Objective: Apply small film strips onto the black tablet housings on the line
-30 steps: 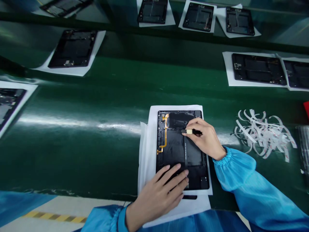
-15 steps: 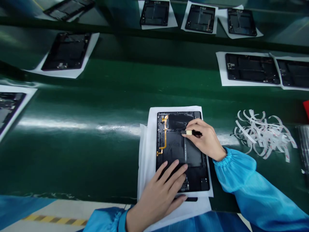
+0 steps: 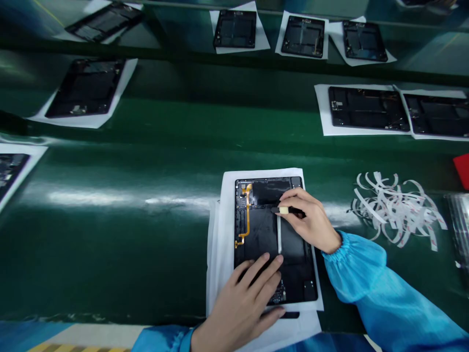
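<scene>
An opened tablet housing [image 3: 262, 232] lies on white sheets, its dark inside facing up. An orange flex cable [image 3: 248, 212] runs down its left side, and a narrow pale strip [image 3: 279, 234] lies lengthwise near the middle. My right hand [image 3: 309, 217] pinches a slim black tool with a cream-coloured band [image 3: 283, 210]; its dark tip is at the strip's upper end. Fingers spread, my left hand [image 3: 249, 298] rests over the housing's lower left part, fingertips near the strip's lower end. That hand covers the housing's lower left corner.
A tangled pile of white peeled strips [image 3: 399, 208] lies on the green table [image 3: 128, 254] at right. Several more tablet housings on white sheets, such as one at back left [image 3: 88, 88], stand around the far side. A red object [image 3: 462, 171] shows at the right edge.
The whole view has shifted slightly, so most things sit lower in it. The strip between my hands looks whiter and plainer than before. Both hands keep nearly the same places on the housing.
</scene>
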The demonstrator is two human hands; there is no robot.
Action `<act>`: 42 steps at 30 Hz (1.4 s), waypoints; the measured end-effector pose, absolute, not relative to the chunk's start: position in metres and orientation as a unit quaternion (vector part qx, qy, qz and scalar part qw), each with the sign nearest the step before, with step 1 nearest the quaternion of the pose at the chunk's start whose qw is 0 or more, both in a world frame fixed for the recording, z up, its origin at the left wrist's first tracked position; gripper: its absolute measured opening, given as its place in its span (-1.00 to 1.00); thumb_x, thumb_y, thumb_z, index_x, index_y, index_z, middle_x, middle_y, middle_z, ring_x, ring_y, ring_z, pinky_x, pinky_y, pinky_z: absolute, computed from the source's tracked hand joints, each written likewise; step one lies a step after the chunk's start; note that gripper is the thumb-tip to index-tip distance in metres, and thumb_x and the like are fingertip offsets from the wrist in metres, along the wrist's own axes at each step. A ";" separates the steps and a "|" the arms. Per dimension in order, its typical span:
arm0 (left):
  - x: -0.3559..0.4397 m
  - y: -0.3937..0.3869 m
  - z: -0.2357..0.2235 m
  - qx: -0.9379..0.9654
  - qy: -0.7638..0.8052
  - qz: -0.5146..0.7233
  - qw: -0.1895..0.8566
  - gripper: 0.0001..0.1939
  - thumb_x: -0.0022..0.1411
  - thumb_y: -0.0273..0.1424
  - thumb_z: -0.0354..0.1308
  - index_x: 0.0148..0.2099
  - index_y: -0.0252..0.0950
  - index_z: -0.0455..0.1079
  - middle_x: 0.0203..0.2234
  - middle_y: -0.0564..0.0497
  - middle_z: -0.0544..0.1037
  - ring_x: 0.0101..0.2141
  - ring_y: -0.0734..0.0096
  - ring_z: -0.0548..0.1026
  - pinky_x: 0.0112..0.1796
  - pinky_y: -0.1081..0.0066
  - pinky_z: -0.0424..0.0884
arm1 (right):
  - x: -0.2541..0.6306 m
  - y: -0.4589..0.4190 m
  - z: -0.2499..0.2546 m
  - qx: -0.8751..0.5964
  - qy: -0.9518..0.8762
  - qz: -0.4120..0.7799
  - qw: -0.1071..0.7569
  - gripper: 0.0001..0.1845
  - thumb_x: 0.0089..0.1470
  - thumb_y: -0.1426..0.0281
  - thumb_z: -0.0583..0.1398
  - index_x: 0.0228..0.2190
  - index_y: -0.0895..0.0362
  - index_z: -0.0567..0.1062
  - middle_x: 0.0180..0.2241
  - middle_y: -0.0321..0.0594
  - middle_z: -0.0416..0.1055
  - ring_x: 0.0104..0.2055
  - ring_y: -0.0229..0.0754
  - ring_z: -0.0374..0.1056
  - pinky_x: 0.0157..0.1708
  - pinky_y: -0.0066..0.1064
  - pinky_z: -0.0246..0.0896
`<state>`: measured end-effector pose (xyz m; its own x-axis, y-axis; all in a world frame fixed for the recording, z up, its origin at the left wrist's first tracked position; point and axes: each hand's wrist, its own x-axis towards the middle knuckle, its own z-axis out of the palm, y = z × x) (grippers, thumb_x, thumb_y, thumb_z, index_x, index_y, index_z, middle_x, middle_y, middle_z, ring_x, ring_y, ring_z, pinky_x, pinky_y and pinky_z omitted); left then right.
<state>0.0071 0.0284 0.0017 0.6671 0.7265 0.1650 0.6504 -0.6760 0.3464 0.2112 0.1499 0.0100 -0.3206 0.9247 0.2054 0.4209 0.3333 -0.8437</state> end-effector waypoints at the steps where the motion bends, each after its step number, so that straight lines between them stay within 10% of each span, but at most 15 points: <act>1: 0.007 0.029 0.002 0.905 0.380 0.146 0.127 -0.57 0.30 -0.03 0.07 -0.01 -0.25 0.44 0.17 0.06 0.40 0.12 0.21 0.30 0.05 0.25 0.11 | 0.212 0.150 0.009 -0.455 -0.734 0.347 0.365 -0.81 0.09 0.60 0.19 -0.30 0.11 0.52 -0.19 -0.16 0.41 -0.20 -0.17 0.40 -0.22 -0.34 0.35; 33: 0.008 0.033 0.003 0.910 0.371 0.152 0.109 -0.61 0.30 -0.04 0.07 -0.08 -0.22 0.47 0.12 0.07 0.46 0.08 0.22 0.32 0.04 0.26 0.13 | 0.210 0.149 -0.007 -0.449 -0.764 0.309 0.346 -0.86 0.18 0.53 0.16 -0.28 0.10 0.51 -0.15 -0.14 0.39 -0.17 -0.17 0.40 -0.13 -0.32 0.37; 42: 0.001 0.057 0.024 0.929 0.348 0.087 0.090 -0.26 0.18 0.24 -0.07 0.02 -0.31 0.41 0.22 -0.04 0.34 0.20 0.02 0.17 0.12 0.18 0.02 | 0.207 0.150 -0.006 -0.461 -0.739 0.309 0.382 -0.80 0.22 0.50 0.14 -0.11 0.09 0.42 -0.17 -0.14 0.41 -0.22 -0.19 0.38 -0.22 -0.35 0.37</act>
<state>0.0014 0.0566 0.0241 0.7429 0.6621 0.0987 0.6307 -0.7417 0.2282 0.2069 0.1497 -0.0060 -0.2820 0.9177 0.2798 0.4459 0.3836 -0.8087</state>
